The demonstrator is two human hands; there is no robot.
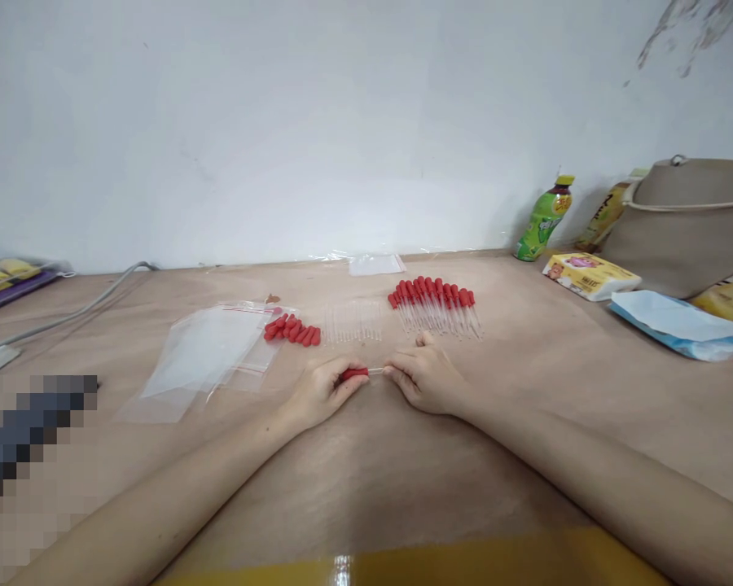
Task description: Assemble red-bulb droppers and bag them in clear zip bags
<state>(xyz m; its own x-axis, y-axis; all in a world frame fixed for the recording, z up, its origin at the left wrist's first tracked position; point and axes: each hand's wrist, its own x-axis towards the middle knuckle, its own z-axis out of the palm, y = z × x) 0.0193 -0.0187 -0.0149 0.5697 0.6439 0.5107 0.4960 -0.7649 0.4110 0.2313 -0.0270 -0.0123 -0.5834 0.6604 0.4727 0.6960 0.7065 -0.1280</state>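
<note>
My left hand (330,391) is closed around a red rubber dropper bulb (355,373). In the fingers of my right hand (424,376) is a thin clear dropper tube (375,371), whose near end meets the bulb's opening; whether it sits inside cannot be made out. Beyond my left hand lies a small pile of loose red bulbs (291,329). A row of bare clear tubes (353,321) lies to the right of that pile. Past my right hand, several droppers with red bulbs on clear tubes (436,303) lie side by side, bulbs toward the wall.
Clear plastic zip bags (201,350) lie at left, near a grey cable (91,305). A small white packet (377,264) is by the wall. At right stand a green bottle (545,220) and beige bag (690,228), with a tissue pack (590,275) and blue packet (684,325) before them.
</note>
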